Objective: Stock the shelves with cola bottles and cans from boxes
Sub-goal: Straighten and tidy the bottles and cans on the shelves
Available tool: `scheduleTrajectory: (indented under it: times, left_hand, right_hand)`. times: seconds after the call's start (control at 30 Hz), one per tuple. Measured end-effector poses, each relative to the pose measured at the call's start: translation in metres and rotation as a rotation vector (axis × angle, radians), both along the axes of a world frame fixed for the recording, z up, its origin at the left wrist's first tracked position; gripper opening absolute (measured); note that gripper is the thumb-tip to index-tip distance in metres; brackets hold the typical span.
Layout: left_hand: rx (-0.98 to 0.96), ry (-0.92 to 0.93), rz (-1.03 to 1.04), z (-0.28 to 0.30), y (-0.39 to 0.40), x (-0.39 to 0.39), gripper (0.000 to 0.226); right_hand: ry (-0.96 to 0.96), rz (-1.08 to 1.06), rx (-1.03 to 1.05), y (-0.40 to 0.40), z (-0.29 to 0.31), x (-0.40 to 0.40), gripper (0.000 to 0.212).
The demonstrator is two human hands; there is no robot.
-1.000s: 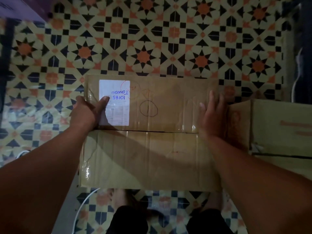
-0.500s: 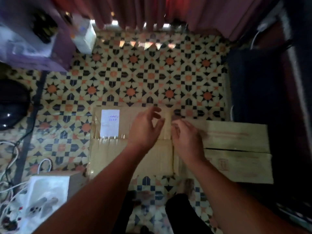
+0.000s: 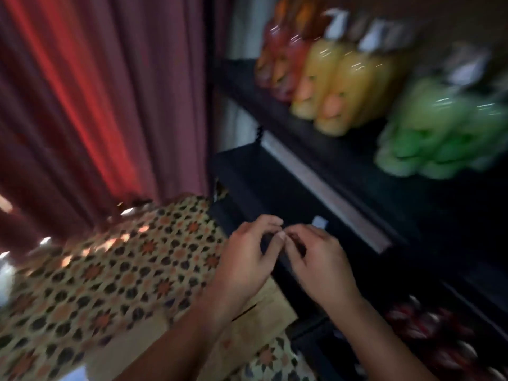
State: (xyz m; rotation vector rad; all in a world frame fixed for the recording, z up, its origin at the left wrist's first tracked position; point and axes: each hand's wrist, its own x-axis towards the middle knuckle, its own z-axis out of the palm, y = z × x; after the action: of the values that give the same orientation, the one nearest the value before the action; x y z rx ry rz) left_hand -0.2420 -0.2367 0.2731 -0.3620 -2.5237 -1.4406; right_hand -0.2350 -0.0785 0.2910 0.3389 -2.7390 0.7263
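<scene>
Facing the dark shelf [image 3: 324,188], my left hand [image 3: 247,259] and right hand [image 3: 321,268] meet fingertip to fingertip, curled; whether they pinch anything, I cannot tell. Below them, the cardboard box [image 3: 264,301] waits unopened on the floor [image 3: 123,270].

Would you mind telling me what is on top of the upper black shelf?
On the upper black shelf stand reddish bottles, yellow bottles and green bottles. Anything behind them is covered, and blur hides the labels.

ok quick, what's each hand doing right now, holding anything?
Left hand: fingers curled, fingertips meeting the other hand; too blurred to tell if it holds anything.
Right hand: the same, curled, contents cannot be told.
</scene>
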Motion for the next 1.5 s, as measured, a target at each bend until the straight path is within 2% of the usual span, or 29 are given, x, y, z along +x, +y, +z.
scheduleTrajectory:
  times: [0.1, 0.23, 0.4, 0.53, 0.6, 0.7, 0.77, 0.87, 0.97, 1.1, 1.3, 1.5]
  left_hand:
    - [-0.014, 0.064, -0.213, 0.052, 0.059, -0.011, 0.022]
    - [-0.001, 0.134, -0.449, 0.114, 0.146, -0.012, 0.022]
    - [0.036, 0.220, -0.699, 0.164, 0.253, 0.014, 0.021]
    - [0.052, 0.306, -0.782, 0.183, 0.324, 0.034, 0.021]
    - [0.028, 0.359, -0.754, 0.191, 0.355, 0.037, 0.024]
    - [-0.047, 0.452, -0.601, 0.205, 0.391, 0.031, 0.035]
    - [-0.055, 0.442, -0.514, 0.213, 0.408, 0.024, 0.037]
    - [-0.111, 0.394, -0.456, 0.220, 0.430, 0.006, 0.038]
    - [-0.217, 0.259, -0.505, 0.225, 0.441, -0.007, 0.036]
    - [-0.297, 0.152, -0.553, 0.220, 0.445, -0.012, 0.033]
    - [-0.318, 0.156, -0.617, 0.210, 0.443, -0.018, 0.028]
    - [-0.438, 0.153, -0.732, 0.221, 0.440, -0.024, 0.033]
  right_hand:
    - [0.020, -0.172, 0.016, 0.060, 0.055, 0.017, 0.037]
    - [0.071, -0.440, 0.062, 0.139, 0.114, 0.055, 0.022]
    - [0.123, -0.721, 0.097, 0.223, 0.165, 0.108, 0.019]
    - [0.183, -0.845, 0.125, 0.275, 0.188, 0.140, 0.018]
    - [0.236, -0.877, 0.159, 0.299, 0.196, 0.148, 0.021]
    - [0.280, -0.885, 0.146, 0.332, 0.210, 0.149, 0.029]
    - [0.279, -0.854, 0.141, 0.348, 0.220, 0.143, 0.034]
    - [0.163, -0.825, 0.175, 0.367, 0.235, 0.130, 0.043]
    - [0.048, -0.781, 0.180, 0.379, 0.238, 0.121, 0.045]
    - [-0.010, -0.697, 0.094, 0.392, 0.226, 0.117, 0.038]
    - [0.041, -0.628, -0.117, 0.407, 0.212, 0.111, 0.029]
    - [0.052, -0.537, -0.174, 0.416, 0.209, 0.113, 0.019]
